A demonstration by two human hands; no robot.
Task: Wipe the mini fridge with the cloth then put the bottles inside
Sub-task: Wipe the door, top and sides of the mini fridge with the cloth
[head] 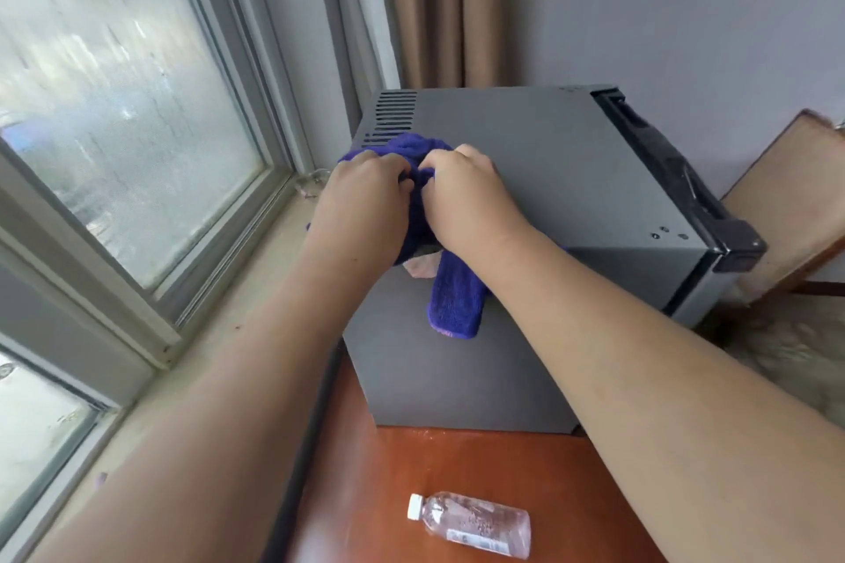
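A grey mini fridge stands on a reddish wooden table, its door on the right side. A purple cloth lies bunched on the fridge's top near edge, one end hanging down the side. My left hand and my right hand both grip the bunched cloth, fingers curled into it, close together. A clear plastic bottle with a white cap lies on its side on the table in front of the fridge.
A window with a pale sill runs along the left. Brown curtains hang behind the fridge. A wooden chair with a beige seat stands at the right, beside the fridge door. The table extends toward me.
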